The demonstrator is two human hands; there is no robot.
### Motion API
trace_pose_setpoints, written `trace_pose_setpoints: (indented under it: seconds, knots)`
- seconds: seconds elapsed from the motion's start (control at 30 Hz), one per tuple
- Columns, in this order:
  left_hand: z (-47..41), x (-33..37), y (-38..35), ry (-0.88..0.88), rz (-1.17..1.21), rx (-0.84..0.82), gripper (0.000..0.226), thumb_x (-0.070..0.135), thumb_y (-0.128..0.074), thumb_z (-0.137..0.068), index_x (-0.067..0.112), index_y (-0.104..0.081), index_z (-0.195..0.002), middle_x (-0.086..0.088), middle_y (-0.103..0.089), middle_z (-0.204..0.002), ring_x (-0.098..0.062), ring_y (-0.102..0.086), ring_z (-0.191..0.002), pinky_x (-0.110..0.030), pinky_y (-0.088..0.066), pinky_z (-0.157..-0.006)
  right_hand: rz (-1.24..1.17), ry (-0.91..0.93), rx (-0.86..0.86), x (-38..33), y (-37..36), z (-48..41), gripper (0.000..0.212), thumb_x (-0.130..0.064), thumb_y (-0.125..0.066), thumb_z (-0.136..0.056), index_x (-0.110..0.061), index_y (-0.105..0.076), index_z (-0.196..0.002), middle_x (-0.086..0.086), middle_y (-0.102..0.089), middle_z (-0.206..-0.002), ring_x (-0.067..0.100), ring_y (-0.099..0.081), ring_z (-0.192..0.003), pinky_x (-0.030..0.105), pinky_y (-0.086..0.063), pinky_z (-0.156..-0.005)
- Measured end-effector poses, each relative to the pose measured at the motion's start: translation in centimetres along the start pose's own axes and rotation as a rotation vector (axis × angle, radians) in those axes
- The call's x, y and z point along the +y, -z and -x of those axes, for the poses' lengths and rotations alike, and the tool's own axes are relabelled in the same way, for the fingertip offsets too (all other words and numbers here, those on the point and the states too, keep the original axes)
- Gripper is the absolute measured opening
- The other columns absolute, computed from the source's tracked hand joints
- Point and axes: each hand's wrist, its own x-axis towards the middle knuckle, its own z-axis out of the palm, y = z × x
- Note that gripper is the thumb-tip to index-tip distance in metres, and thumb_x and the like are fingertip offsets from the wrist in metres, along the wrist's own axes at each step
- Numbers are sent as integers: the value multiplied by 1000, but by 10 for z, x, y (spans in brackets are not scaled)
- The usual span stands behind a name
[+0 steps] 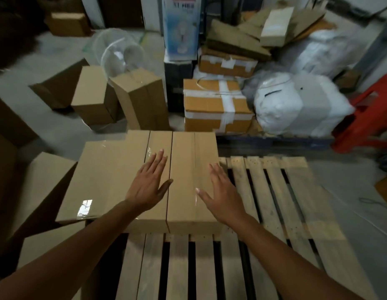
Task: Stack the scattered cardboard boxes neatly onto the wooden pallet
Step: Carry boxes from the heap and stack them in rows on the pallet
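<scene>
Two long cardboard boxes lie side by side on the far left part of the wooden pallet [274,204]. My left hand [148,185] is flat, fingers straight, over the left box [153,211]. My right hand [223,194] is spread flat at the right edge of the right box [184,169]. A wider taped box [106,176] lies against them on the left, hanging past the pallet's edge. Two more boxes stand on end on the floor beyond, one plain [94,96] and one taped [142,98].
More cardboard boxes [43,180] lie on the floor at my left. Behind the pallet stand taped cartons [214,105], white sacks [296,107], flattened cardboard [236,40] and a fan box [180,27]. A red plastic stool [368,118] is at the right.
</scene>
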Motion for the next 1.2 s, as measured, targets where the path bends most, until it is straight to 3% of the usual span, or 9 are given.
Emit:
trace_pose_setpoints:
  seconds: [0.13,0.33,0.53,0.63,0.7,0.77,0.93,1.07,1.2]
  knots:
    - [32,41,95,-10,116,157,71,44,-49,-102,16,-19,-160,-3,-2,-169,-23,-11,-154,-45,-28,-120,-148,-27,70,-65,68,49,80,-56,-48,-100,-30,-5,-161,-5,2,-170,13,-1,-155,39,-14,-124]
    - [127,101,215,-6,296,365,69,45,-45,-98,13,-27,-157,-5,-14,-168,-24,-20,-152,-46,-29,-117,-289,21,225,-142,137,158,76,-59,-48,-97,-30,-17,-160,-7,-10,-169,9,-11,-154,30,-18,-119]
    - [255,152,264,197,495,508,67,40,-51,-97,8,-34,-154,-6,-20,-167,-13,-22,-152,-33,-24,-118,-373,138,213,-179,172,263,75,-62,-51,-91,-33,-27,-156,-19,-16,-164,-10,-12,-147,10,-14,-112]
    - [317,177,275,283,486,528,65,41,-49,-97,14,-34,-154,-3,-22,-166,-9,-23,-151,-22,-23,-118,-364,217,189,-186,180,299,72,-65,-47,-89,-35,-31,-153,-18,-21,-162,-7,-18,-147,25,-23,-116]
    - [361,194,277,350,444,542,66,43,-48,-97,14,-34,-154,-2,-22,-166,-2,-21,-150,-9,-20,-115,-356,288,127,-190,183,325,69,-66,-46,-89,-40,-29,-150,-16,-23,-163,-4,-20,-147,30,-25,-115]
    - [401,210,275,431,402,557,67,47,-48,-97,13,-36,-154,0,-21,-166,-1,-21,-149,-10,-20,-115,-353,354,40,-191,182,347,69,-68,-44,-88,-43,-27,-149,-19,-21,-162,-5,-19,-146,24,-24,-113]
    - [505,248,257,714,341,661,69,51,-48,-95,15,-37,-153,-2,-23,-166,-20,-31,-146,-48,-45,-105,-300,548,-229,-189,157,400,68,-71,-42,-88,-49,-22,-149,-28,-14,-159,-11,-13,-145,27,-25,-112]
    - [590,287,242,959,297,747,70,52,-48,-94,12,-41,-151,-5,-30,-163,-15,-31,-146,-32,-33,-110,-272,688,-448,-202,124,445,70,-70,-42,-89,-41,-27,-151,-22,-19,-160,-4,-17,-148,15,-20,-111]
    - [674,321,230,1170,252,796,65,47,-50,-95,8,-47,-147,-10,-40,-157,-20,-37,-143,-35,-34,-115,-230,819,-641,-229,88,493,76,-73,-40,-86,-37,-32,-152,-15,-23,-163,0,-20,-147,25,-27,-113]
